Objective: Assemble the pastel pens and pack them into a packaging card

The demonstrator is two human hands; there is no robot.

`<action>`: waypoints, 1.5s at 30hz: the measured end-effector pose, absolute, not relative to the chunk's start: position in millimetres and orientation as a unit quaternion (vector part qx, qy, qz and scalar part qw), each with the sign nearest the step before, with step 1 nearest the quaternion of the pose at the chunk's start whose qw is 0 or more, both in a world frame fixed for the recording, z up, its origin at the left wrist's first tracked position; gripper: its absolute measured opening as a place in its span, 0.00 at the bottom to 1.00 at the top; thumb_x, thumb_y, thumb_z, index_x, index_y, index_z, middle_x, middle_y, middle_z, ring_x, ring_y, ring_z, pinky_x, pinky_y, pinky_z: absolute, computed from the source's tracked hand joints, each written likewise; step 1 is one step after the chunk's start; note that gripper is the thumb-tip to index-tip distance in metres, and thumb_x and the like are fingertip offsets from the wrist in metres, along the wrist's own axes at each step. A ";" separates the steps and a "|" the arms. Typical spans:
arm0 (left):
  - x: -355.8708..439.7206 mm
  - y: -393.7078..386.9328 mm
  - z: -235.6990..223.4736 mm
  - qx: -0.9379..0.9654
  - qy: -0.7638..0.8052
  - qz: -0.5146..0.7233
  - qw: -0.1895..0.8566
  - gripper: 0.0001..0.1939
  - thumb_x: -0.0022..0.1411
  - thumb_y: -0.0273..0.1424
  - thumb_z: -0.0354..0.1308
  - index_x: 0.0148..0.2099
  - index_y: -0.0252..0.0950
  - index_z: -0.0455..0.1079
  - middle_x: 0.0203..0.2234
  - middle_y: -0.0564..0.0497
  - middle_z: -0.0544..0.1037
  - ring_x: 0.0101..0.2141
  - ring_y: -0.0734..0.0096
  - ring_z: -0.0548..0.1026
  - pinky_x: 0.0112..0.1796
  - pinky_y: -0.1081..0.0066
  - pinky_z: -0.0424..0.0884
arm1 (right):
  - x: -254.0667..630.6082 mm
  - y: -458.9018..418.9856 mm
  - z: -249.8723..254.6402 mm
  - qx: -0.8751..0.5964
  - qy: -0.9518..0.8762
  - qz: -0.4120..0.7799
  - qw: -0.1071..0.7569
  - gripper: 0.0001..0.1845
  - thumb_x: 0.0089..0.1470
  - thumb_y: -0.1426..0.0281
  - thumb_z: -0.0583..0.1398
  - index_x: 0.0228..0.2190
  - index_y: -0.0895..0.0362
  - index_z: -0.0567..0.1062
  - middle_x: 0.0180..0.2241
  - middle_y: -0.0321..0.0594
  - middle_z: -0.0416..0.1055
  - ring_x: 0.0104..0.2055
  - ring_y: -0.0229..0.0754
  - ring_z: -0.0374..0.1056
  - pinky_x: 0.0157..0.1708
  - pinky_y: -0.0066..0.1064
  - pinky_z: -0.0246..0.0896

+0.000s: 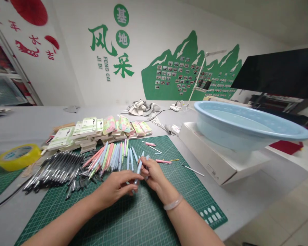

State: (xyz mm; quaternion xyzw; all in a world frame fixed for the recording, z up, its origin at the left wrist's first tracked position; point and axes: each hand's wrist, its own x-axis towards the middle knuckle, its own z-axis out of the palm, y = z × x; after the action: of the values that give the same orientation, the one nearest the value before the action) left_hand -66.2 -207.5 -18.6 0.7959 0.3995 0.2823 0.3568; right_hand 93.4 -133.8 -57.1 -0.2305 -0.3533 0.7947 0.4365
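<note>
Both my hands meet over the green cutting mat [143, 218]. A light blue pen [139, 168] runs between them: my right hand [152, 174] pinches its upper half, and my left hand [118, 187] closes its fingertips on the lower end. Just beyond my fingers lies a fan of pastel pens [110, 157] in pink, green and blue. A bunch of black pens [55, 169] lies left of those. A pale bangle sits on my right wrist.
Stacked packaging cards [92, 131] line the mat's far edge. A yellow tape roll [17, 155] lies at the left. A light blue basin [243, 124] rests on a white box [215, 157] at the right. Loose pen parts [164, 161] are scattered on the mat. Cloth and cables lie behind.
</note>
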 end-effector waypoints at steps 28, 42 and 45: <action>-63.0 -227.4 -27.8 0.822 0.501 0.200 0.183 0.11 0.63 0.32 0.50 0.47 0.42 0.66 0.37 0.51 0.73 0.37 0.69 0.71 0.39 0.72 0.65 | 97.5 -135.8 -59.5 -0.404 -0.548 0.579 0.447 0.16 0.52 0.59 0.57 0.30 0.60 0.73 0.17 0.29 0.59 0.16 0.31 0.50 0.17 0.24 0.41; -82.8 -215.6 -34.2 0.776 0.611 0.115 0.103 0.07 0.61 0.32 0.48 0.40 0.41 0.67 0.34 0.50 0.75 0.35 0.64 0.73 0.35 0.69 0.64 | 82.7 -133.9 -43.6 -0.510 -0.811 0.156 0.239 0.04 0.52 0.72 0.59 0.33 0.55 0.74 0.35 0.39 0.71 0.39 0.40 0.66 0.38 0.27 0.54; -83.9 -213.0 -33.2 0.758 0.635 0.126 0.084 0.07 0.62 0.32 0.48 0.40 0.42 0.67 0.33 0.51 0.75 0.35 0.65 0.73 0.34 0.70 0.63 | 70.1 -135.0 -41.5 -0.519 -0.824 0.129 0.188 0.07 0.53 0.70 0.58 0.37 0.54 0.72 0.38 0.40 0.71 0.41 0.41 0.67 0.37 0.28 0.54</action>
State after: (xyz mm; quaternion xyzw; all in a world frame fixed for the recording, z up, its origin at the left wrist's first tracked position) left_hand -83.9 -213.0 -33.2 0.7576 0.6349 0.1260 0.0836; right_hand 70.1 -135.0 -41.5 -0.5192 -0.8236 0.1290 0.1884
